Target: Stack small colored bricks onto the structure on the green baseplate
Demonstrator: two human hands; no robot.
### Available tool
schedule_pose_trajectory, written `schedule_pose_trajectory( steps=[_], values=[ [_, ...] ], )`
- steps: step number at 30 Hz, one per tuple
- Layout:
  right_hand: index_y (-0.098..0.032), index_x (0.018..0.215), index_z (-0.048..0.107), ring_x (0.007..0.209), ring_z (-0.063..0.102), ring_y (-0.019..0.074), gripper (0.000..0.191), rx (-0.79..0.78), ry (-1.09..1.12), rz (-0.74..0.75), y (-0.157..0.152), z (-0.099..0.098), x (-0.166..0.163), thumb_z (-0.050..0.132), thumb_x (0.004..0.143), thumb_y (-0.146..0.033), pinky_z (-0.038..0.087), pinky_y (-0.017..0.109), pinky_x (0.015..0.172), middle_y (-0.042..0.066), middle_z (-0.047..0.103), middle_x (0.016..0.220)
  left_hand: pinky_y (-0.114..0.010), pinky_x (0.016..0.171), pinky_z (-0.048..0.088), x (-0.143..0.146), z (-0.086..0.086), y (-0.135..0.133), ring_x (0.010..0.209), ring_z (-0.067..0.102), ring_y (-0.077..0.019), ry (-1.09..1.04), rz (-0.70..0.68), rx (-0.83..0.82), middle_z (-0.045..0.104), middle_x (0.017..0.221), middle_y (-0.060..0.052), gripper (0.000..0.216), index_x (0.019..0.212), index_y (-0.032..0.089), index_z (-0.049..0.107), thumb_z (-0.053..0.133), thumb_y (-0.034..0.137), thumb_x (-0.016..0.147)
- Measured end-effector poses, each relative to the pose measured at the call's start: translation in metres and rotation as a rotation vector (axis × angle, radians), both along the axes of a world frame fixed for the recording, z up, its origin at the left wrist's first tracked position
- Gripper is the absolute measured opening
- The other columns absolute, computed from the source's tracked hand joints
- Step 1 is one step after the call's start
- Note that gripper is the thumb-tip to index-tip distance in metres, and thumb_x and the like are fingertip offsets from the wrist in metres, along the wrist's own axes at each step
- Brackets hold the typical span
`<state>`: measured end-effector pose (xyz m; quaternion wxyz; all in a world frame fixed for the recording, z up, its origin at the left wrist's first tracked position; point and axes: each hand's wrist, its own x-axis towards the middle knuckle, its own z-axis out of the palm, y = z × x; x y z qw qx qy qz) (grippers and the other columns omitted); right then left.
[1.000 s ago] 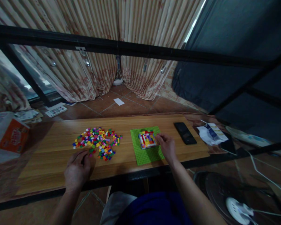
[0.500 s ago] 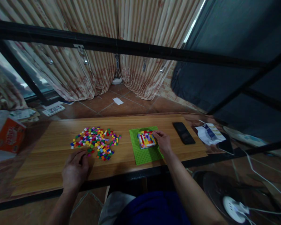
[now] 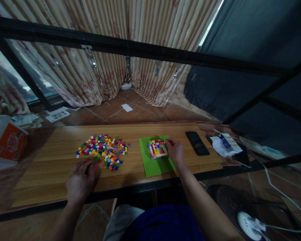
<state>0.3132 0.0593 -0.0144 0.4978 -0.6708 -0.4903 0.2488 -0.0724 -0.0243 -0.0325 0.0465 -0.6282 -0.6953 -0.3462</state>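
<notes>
1. On the green baseboard (image 3: 150, 170), slightly toward twelve o'clock of its middle, sits the multicoloured brick build (image 3: 157, 150).
2. At the build's three o'clock, the right hand (image 3: 176, 153) has its fingertips at the edge; one cannot tell whether they are clamped on anything.
3. At its eight o'clock, the left hand (image 3: 80, 180) lies half-curled near the loose bricks (image 3: 100, 146); its grip is hidden too.
4. The step seems to be fingertip work on that edge; the next move calls for careful alignment.
</notes>
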Motion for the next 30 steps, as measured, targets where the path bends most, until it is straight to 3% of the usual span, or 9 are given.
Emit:
schedule_pose_trajectory(
  steps=[7,22,30],
  values=[
    [-0.016,0.085,0.073,0.07,0.065,0.0204,0.033,-0.009,-0.17,-0.011,-0.007,0.011,-0.004,0.053,0.081,-0.042,0.047,0.03,0.064,0.008,0.074,0.078,-0.043,0.089,0.055,-0.001,-0.002,-0.001,0.098,0.066,-0.0282,0.008,0.002,-0.015,0.071,0.101,-0.013,0.029,0.091,0.018,0.068,0.047,0.037,0.089],
    [-0.015,0.093,0.072,0.079,0.07,0.0245,0.028,-0.01,-0.257,-0.007,-0.008,0.016,-0.008,0.057,0.081,-0.035,0.05,0.034,0.071,0.012,0.076,0.086,-0.041,0.091,0.054,-0.001,-0.001,-0.001,0.099,0.066,-0.0269,-0.011,-0.005,-0.005,0.071,0.102,-0.012,0.029,0.091,0.019,0.069,0.047,0.037,0.088],
    [-0.014,0.094,0.071,0.074,0.07,0.0237,0.037,-0.051,0.047,0.017,-0.005,0.009,-0.004,0.066,0.073,-0.044,0.052,0.033,0.067,0.012,0.076,0.083,-0.041,0.092,0.054,-0.001,-0.003,-0.001,0.098,0.066,-0.0264,0.003,-0.012,0.001,0.071,0.102,-0.011,0.029,0.092,0.018,0.069,0.048,0.037,0.089]
  ],
)
